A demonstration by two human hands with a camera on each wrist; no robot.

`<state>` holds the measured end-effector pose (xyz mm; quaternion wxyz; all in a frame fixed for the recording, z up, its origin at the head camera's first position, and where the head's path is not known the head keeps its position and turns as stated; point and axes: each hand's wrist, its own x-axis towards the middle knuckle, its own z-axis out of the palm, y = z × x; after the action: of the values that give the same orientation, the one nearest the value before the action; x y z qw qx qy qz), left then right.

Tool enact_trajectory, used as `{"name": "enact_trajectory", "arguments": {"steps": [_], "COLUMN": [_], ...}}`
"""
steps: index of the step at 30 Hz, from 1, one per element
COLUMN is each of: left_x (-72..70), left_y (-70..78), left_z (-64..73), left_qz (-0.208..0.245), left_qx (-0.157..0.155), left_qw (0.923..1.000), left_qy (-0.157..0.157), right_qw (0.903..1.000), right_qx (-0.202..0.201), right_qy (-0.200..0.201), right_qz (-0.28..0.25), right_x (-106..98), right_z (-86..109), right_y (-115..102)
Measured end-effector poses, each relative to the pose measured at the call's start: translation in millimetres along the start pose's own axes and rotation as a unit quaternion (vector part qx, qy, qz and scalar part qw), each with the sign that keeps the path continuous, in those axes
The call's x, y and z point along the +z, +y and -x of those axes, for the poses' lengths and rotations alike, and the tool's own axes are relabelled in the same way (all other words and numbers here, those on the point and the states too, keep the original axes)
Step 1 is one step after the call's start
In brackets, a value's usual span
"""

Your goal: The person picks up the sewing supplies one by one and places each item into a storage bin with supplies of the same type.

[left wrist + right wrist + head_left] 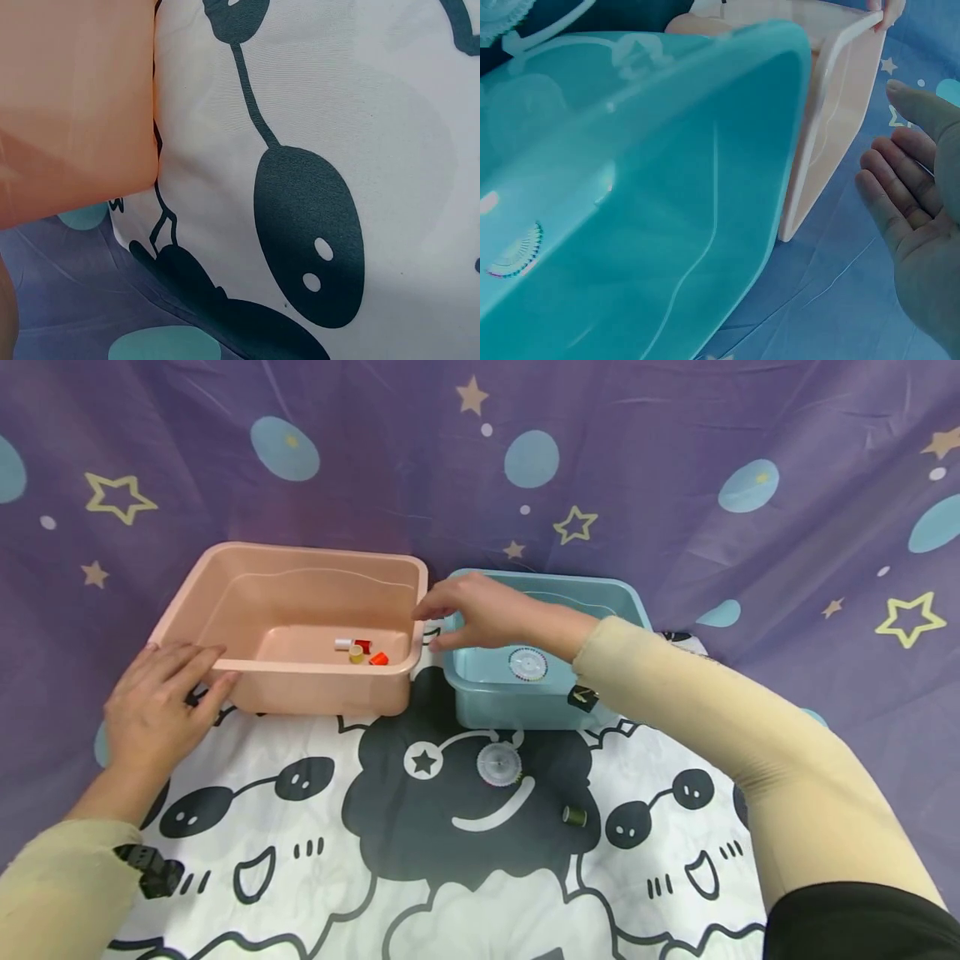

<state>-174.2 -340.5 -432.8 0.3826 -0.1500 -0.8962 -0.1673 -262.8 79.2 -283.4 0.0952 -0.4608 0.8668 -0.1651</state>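
My left hand (161, 702) rests on the near left corner of the peach plastic bin (315, 689), its fingers over the rim. Inside that bin lie several small thread spools, among them a red spool (363, 645), a yellowish spool (356, 654) and an orange spool (378, 659). Over the gap between the two bins, my right hand (483, 610) has its fingertips right by the peach bin's right rim. In the right wrist view its fingers are relaxed and hold nothing. Under the right forearm, the blue bin (517, 706) contains a wheel of pearl-headed pins (528, 664).
On the cartoon-print cloth (300, 827), a second pin wheel (498, 764) lies in front of the blue bin. A dark green thread spool (574, 816) is to its right. Behind both bins hangs a purple curtain (397, 460) with stars and dots.
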Motion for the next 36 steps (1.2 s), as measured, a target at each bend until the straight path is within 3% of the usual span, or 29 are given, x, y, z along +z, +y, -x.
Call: {"name": "enact_trajectory", "arguments": {"steps": [10,20,36], "left_x": [-1.0,-0.4,-0.3], "left_y": [0.1,0.6,0.4], "left_z": [-1.7,-2.2,-2.6], "left_qz": [-0.002,0.003,0.000], "left_qx": [0.005,0.007,-0.001], "left_qw": [1.0000,1.0000,1.0000], "left_qy": [-0.002,0.004,-0.009], "right_qw": [0.9994,0.9985,0.9961], "right_qx": [0.020,0.011,0.008], "right_qy": [0.023,0.052,0.087], "right_qz": [-0.014,-0.012,-0.013], "right_x": [7,11,31], "right_z": [43.2,82.3,131.9], "right_y": [2,-1,2]}}
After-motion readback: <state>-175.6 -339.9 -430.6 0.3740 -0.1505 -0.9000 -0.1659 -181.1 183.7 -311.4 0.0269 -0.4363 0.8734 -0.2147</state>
